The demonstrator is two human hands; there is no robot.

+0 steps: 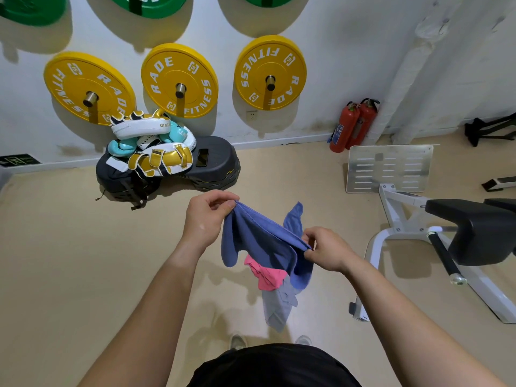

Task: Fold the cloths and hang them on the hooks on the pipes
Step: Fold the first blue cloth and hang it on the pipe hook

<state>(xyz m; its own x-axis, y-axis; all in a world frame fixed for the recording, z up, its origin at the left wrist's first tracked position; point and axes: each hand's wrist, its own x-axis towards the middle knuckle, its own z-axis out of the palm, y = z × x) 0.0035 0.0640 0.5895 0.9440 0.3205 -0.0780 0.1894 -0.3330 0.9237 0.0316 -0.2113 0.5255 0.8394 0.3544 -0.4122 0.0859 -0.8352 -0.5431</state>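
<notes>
Nearest, below both grips: grey cloth (276, 308) hangs lowest, with pink cloth (266, 276) bunched just above it. Both sit under the right-hand grip; can't tell what holds them up, as the blue fabric hides the top.

Blue cloth (257, 241) is in the air between the two hands, its top hem stretched from one grip to the other and the rest sagging below. A loose corner flips up beyond the hem, on the right-hand side.

Left hand (208, 219): thumb and forefinger pinch one hem end, other fingers curled. Right hand (328, 251): fingers curled in, pinching the other hem end.

Handling, judged: light, limp, thin towel-type fabric with no stiffness, so it drapes and bunches and won't hold a fold unless kept taut. Not fragile, low slip. Best hold looks like the stitched hem corners, as now; to fold, bring the corners together and re-pinch the doubled edge.

To the right of the right-hand grip: bench (474, 230).

Far beyond the grips: step platform (217, 163) with pads piled on it, yellow plates (178, 79) on the wall, and a wrapped pipe (405, 79) far right. No hooks visible.
</notes>
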